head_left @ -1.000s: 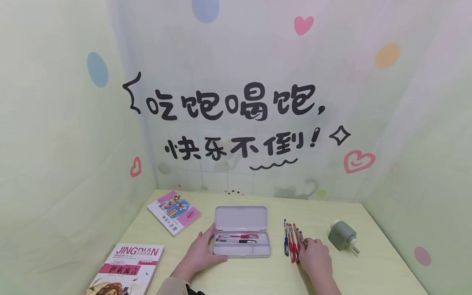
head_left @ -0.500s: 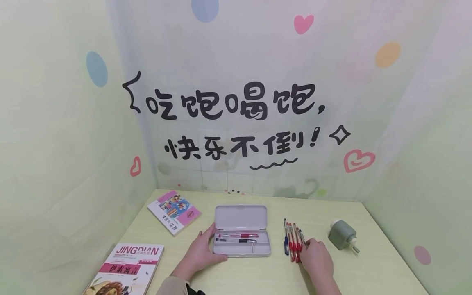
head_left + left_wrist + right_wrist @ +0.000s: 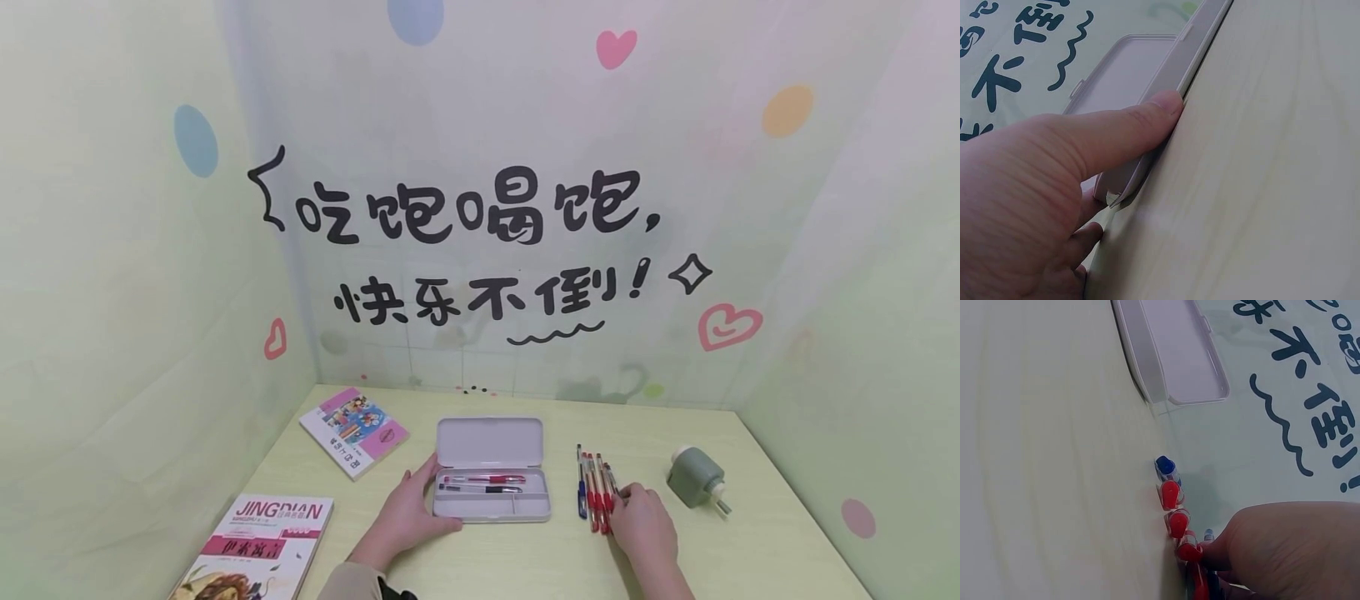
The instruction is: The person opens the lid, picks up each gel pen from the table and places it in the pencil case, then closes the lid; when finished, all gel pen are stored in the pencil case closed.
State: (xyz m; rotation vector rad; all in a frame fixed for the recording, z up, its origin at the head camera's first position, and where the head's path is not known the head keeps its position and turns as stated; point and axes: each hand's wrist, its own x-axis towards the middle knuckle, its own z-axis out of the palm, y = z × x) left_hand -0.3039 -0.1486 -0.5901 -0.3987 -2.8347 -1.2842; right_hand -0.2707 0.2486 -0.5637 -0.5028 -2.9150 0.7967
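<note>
An open lilac pencil case [image 3: 490, 443] lies mid-table with a red pen [image 3: 498, 479] and a black pen [image 3: 498, 490] in its back compartment. My left hand [image 3: 411, 510] grips the case's left end, thumb [image 3: 1163, 106] along the front wall and fingers behind. Right of the case lie a blue pen [image 3: 582, 500] and several red pens [image 3: 596, 500] side by side. At the right end of this row, my right hand [image 3: 647, 527] pinches a dark-tipped pen [image 3: 610, 475], its lower part hidden by the fingers. The right thumb lies close against the nearest red pen [image 3: 1190, 550].
A grey-green bottle [image 3: 696, 479] with a pale nozzle lies to the right of my right hand. A pink-and-white booklet [image 3: 354, 432] is at the back left, and a larger book [image 3: 255, 542] at the front left. Printed curtains [image 3: 480, 367] enclose the table.
My right hand has shifted very slightly, and the dark-tipped pen's far end now lies a little closer to the red pens. My left hand and the case stay put.
</note>
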